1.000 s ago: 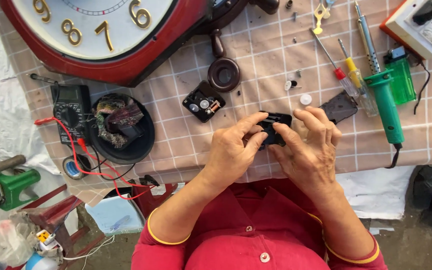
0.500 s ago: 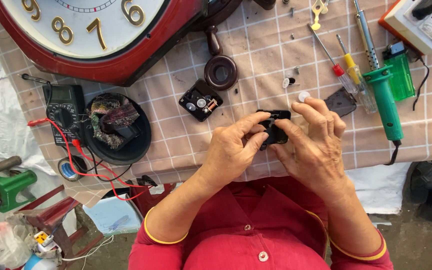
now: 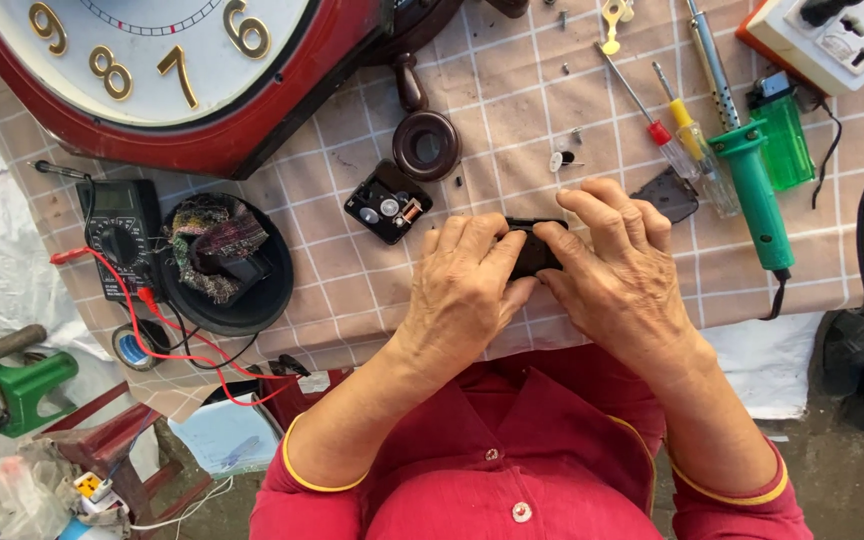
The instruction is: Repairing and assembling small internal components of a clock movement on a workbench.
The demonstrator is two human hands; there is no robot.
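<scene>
The person wears a red button-front shirt with pale round buttons at six o'clock. Yellow piping edges both sleeve cuffs. The left hand and right hand are bare.

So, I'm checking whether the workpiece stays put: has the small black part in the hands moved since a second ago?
Barely: the small black part remains just right of the open black clock movement, at the same spacing.
</scene>
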